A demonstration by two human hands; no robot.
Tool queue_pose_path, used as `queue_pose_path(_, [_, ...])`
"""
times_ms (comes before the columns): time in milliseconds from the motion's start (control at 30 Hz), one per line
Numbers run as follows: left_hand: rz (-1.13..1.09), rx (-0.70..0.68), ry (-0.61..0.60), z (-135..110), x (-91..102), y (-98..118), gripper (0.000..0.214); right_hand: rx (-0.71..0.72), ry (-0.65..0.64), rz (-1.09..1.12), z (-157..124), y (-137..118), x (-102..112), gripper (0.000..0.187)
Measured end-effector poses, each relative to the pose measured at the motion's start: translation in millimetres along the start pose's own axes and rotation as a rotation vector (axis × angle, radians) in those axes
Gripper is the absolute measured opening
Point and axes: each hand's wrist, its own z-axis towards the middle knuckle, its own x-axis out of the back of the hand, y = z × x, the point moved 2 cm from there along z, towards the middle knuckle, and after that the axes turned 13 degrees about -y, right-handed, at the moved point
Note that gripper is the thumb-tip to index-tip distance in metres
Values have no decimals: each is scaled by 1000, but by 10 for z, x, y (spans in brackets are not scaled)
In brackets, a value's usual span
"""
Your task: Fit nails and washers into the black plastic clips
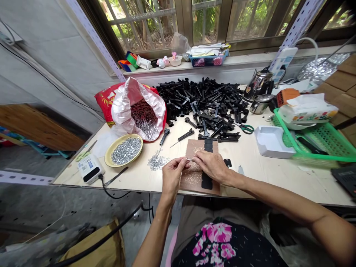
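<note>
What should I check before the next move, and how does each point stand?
1. Left hand and right hand meeting at the small shiny piece: ok.
2. That piece identifiable: cannot tell; fingers mostly cover it.
3. Brown board beneath the hands: ok.
4. All metal rings inside the yellow bowl: not ok; some lie loose beside it.
5. Green-handled scissors apart from both hands: ok.

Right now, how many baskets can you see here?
2: a blue basket on the windowsill and a green basket at the right of the table. Others could be hidden.
</note>
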Motion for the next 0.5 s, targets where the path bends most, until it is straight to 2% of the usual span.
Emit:
queue_pose_path(133, [-45, 6, -20, 28, -7, -7, 28, 73, 15, 138, -15, 27, -11, 17])
queue_pose_path(233, [-60, 3, -21, 41, -12, -6, 27, 160, 51, 119, -41, 26, -19, 15])
queue_pose_path(367, [-1, -2, -53, 58, -10, -54, 28, 127, 74, 62, -71, 71, -30, 22])
queue_pose_path(500, [72, 0, -111, 105, -68, -155, 28, 166, 109, 202, -164, 172, -27, 18])
